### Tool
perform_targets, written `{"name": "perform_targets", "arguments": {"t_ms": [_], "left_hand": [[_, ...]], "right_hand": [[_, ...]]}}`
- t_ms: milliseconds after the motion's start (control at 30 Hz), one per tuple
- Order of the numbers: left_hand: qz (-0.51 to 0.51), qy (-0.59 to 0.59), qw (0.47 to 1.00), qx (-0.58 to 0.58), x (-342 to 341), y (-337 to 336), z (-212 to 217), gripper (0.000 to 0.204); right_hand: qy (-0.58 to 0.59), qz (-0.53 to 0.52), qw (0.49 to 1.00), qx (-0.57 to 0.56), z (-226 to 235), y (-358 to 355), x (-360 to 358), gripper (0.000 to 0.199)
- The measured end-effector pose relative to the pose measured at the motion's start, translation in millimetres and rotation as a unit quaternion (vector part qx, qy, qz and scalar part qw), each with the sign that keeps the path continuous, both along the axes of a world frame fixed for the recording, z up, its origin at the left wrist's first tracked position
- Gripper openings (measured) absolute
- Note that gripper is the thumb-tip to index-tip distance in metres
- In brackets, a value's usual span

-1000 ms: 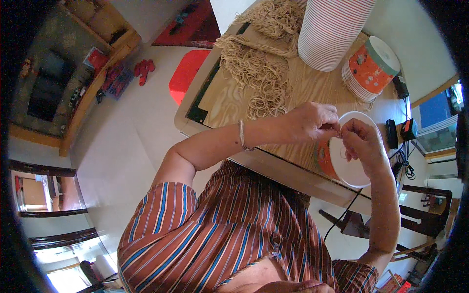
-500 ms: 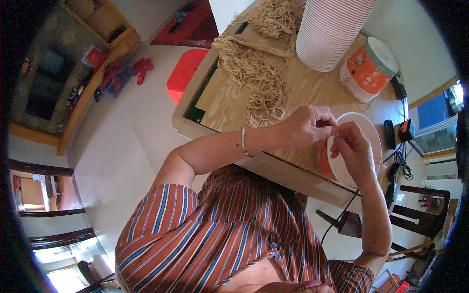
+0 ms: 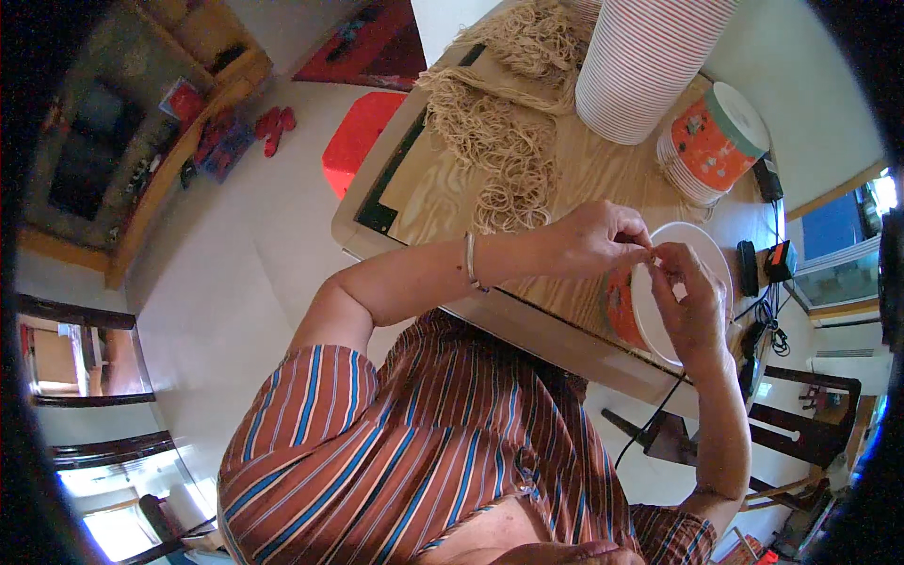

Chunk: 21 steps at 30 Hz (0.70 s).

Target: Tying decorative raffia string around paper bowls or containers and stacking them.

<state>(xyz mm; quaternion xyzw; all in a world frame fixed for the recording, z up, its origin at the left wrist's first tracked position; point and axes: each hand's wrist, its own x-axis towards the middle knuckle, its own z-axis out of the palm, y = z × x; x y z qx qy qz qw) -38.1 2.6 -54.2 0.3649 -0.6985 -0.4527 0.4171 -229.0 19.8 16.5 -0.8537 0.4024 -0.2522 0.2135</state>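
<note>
From the head view, the left hand (image 3: 593, 237) and right hand (image 3: 692, 306) meet fingertip to fingertip over an orange paper cup (image 3: 659, 315) on the tabletop (image 3: 574, 179), each grip pinched on something too small to tell. Rubber bands (image 3: 499, 151) lie just behind.

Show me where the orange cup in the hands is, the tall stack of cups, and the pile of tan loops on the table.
orange cup (image 3: 683, 292), head view, on its white inside.
tall stack of cups (image 3: 645, 66), head view, on its ribbed side.
pile of tan loops (image 3: 499, 155), head view, on its middle.
</note>
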Motion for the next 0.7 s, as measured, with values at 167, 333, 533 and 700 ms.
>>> {"name": "perform_targets", "arguments": {"t_ms": [167,333,533,700], "left_hand": [[-0.025,-0.047,0.998,-0.023,2.1,-6.4,2.2,0.023],[-0.059,-0.017,0.997,-0.035,5.8,-6.6,10.0,0.022],[-0.053,-0.019,0.995,-0.084,4.1,-8.4,0.9,0.022],[-0.023,-0.035,0.992,-0.121,0.2,-6.0,0.7,0.022]], "right_hand": [[0.042,0.008,0.998,-0.039,-0.1,-0.8,-1.5,0.008],[0.061,0.011,0.997,-0.045,-0.5,-5.6,-3.3,0.007],[-0.032,-0.048,0.963,0.262,-0.9,-22.6,-8.3,0.011],[-0.07,-0.052,0.934,0.346,-0.4,-26.9,-11.0,0.012]]}}
